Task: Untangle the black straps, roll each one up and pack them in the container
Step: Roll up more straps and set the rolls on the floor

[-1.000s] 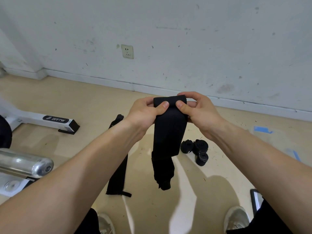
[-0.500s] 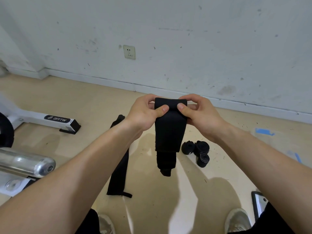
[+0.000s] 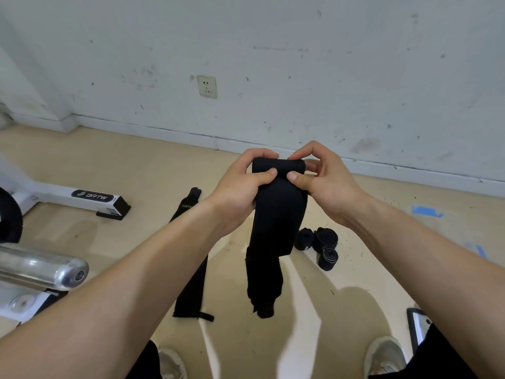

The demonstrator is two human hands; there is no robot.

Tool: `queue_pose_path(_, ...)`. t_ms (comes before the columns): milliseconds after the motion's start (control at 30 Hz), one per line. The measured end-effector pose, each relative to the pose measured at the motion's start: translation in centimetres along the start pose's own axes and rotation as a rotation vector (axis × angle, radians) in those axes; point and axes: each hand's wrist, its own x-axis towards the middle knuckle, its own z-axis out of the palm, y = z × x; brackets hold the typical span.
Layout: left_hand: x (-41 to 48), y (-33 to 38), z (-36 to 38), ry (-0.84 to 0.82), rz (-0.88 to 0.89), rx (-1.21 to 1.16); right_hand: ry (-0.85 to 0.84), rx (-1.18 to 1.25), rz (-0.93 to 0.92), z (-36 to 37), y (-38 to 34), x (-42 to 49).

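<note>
Held in the air above the floor (image 3: 114, 165), a black strap (image 3: 277, 214) has its top end turned into a thick rounded fold between both hands, and the rest drops loose to a crumpled tail. The left hand (image 3: 240, 187) and the right hand (image 3: 328, 184) each keep a closed grip on that top end, with thumbs pressed side by side on the near face and fingers curled behind. Compared with a second ago, the right hand's fingers arch higher over the fold and the top edge looks fuller, yet the hanging length seems barely shorter. By that reading, the rolling of this strap has only begun and nearly all of it remains to wind. On the floor just right of the tail, toward the wall (image 3: 328, 64), lies a cluster of rolled straps (image 3: 325, 239), not yet packed. To the left, partly under the left forearm, a flat strap (image 3: 191, 258) waits unrolled. No container can be made out for certain; a dark-framed object (image 3: 415, 326) by the person's right leg is too cut off to name.
</note>
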Motion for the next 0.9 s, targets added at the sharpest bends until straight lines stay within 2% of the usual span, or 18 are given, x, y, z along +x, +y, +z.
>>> queue_pose_path(100, -0.2, 0.4, 0.0, -0.01, -0.032, -0.059, 0.006, -0.011, -0.004, 0.0, -0.1, -0.2)
queue_pose_path(233, -0.1, 0.2, -0.3, 0.041, -0.015, 0.0, -0.012, -0.012, 0.012, -0.1, 0.0, -0.4)
queue_pose_path(367, -0.1, 0.3, -0.5, 0.065, -0.001, 0.028, -0.077, 0.173, 0.112, 0.0, 0.0, -0.5)
queue_pose_path(567, 0.1, -0.2, -0.7, 0.117, 0.098, 0.181, -0.111, 0.206, 0.2, 0.6, 0.2, -0.2)
queue_pose_path(733, 0.1, -0.5, -0.3, 0.152, 0.201, 0.282, -0.051, 0.201, 0.143, 0.7, 0.1, 0.0)
queue_pose_path(900, 0.7, -0.7, -0.9, 0.158, 0.012, 0.266, -0.029, 0.095, 0.088, 0.7, 0.4, 0.0)
